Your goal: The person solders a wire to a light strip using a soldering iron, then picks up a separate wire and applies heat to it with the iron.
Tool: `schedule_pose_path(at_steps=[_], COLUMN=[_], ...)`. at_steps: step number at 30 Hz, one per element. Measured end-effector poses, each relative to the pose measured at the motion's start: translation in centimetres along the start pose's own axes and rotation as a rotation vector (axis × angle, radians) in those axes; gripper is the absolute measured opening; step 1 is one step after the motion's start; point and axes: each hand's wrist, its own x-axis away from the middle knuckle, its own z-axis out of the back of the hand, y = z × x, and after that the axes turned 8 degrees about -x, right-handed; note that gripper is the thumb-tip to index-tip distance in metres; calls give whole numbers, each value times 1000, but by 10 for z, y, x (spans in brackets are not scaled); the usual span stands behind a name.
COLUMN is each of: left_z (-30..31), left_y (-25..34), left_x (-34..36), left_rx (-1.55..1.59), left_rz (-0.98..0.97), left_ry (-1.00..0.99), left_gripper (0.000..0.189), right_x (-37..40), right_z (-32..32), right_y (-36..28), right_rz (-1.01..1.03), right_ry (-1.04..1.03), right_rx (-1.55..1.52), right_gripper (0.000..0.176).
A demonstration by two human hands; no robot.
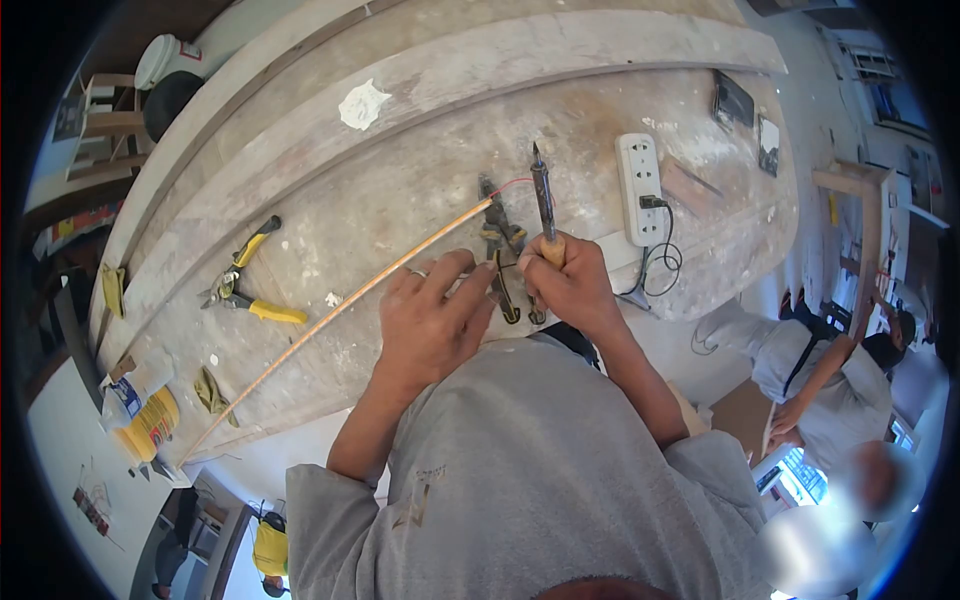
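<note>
My right hand (572,285) is closed around the wooden handle of a soldering iron (543,200), its dark barrel and tip pointing away from me. My left hand (436,312) rests over the table with its fingers bent and apart, fingertips near a pair of pliers; its thumb is hidden. The dark pliers (497,232) with yellow-marked handles lie between my hands. Just beyond my left fingers, a long thin orange-white strip (345,304) slants across the table. From its far end, by the pliers' jaws, a thin red wire (512,182) curves toward the iron.
Yellow-handled snips (240,280) lie at left. A white power strip (640,190) with a plugged-in black cable is at right, near a phone-like dark object (733,99). Long boards (480,60) span the far side. A yellow container (152,424) stands lower left; a co-worker (820,370) is at right.
</note>
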Motion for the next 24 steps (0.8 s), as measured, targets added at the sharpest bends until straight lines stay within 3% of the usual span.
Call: schedule_pose_path(at_steps=[4, 7, 12, 18, 24], left_z=[-15, -16, -24, -16, -14], left_y=[-10, -4, -2, -10, -12], left_x=[7, 1, -3, -9, -10], left_rx=[-42, -18, -102, -132, -85], left_rz=[-33, 50, 124, -45, 12], left_ry=[-10, 43, 68, 18, 43], left_gripper=[37, 34, 32, 27, 18], right_x=[-5, -5, -7, -5, 2], right_z=[0, -1, -1, -1, 7], right_y=[-7, -13, -13, -14, -13], right_rz=[-41, -63, -75, -32, 36], right_ry=[-24, -33, -51, -105, -63], right_rx=[-28, -43, -22, -50, -123], right_gripper=[18, 10, 10, 14, 16])
